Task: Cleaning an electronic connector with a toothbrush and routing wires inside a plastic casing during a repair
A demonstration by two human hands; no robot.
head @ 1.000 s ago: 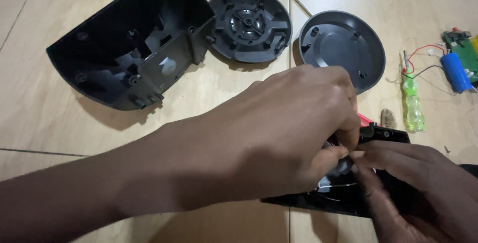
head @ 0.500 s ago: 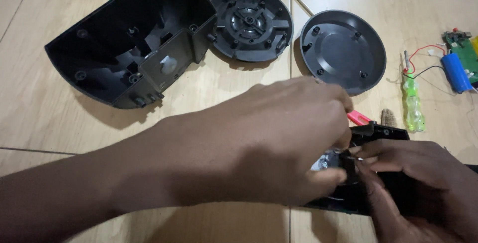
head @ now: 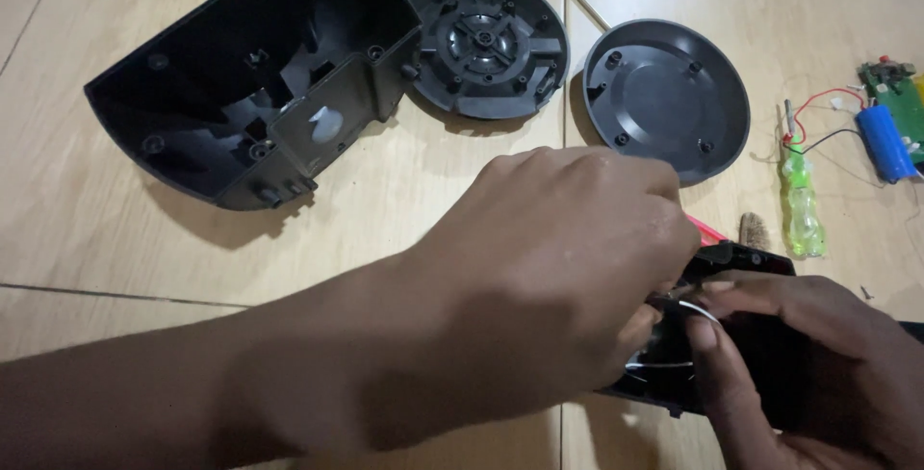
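Both the left hand (head: 568, 287) and right hand (head: 799, 355) have fingers clamped on a black housing part (head: 731, 263) near the tiled floor's (head: 115, 229) lower right corner.

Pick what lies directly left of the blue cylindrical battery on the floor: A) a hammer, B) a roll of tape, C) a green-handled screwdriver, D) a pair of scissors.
C: the green-handled screwdriver lies just left of the blue battery, with red and black wires between them.
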